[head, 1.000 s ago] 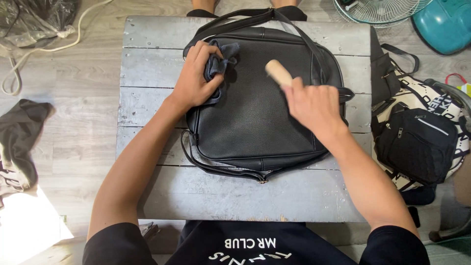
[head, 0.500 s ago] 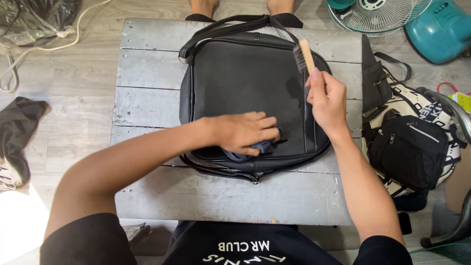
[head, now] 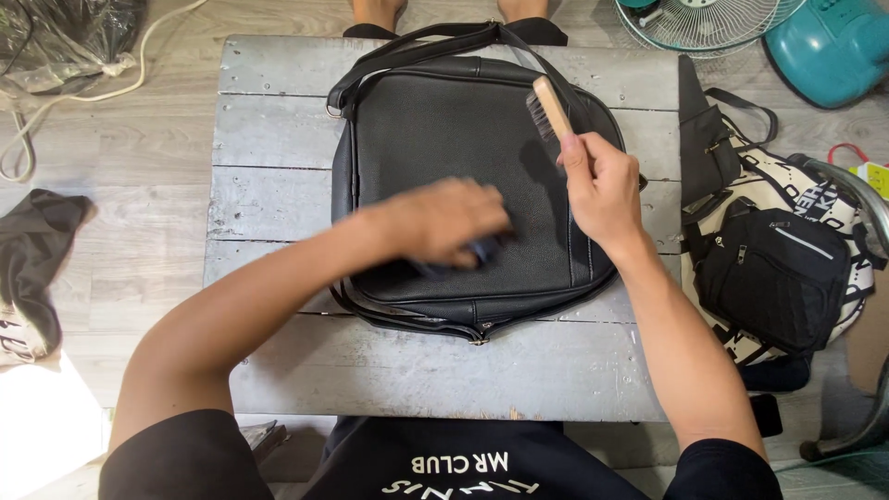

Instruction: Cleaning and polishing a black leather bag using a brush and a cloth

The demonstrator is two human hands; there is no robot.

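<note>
Since 0.5 s ago my left hand (head: 443, 220) has slid its dark cloth (head: 463, 256), pressed under the fingers, toward mid-frame on the black bag (head: 463, 139), while my right hand (head: 600, 190) grips the wooden brush (head: 548, 106) upper right, so wiping continues.

Home floor workspace, low plank table (head: 278, 120), fan (head: 704, 20), piled bags (head: 778, 268), wood-look flooring (head: 120, 139)

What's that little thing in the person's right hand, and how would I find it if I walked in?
Start at the grey wooden table and the big black bag lying flat on it. Above the bag's right side, the right hand holds a small brush. Its pale wooden back and dark bristles make it the only light-coloured thing against the black leather.
</note>
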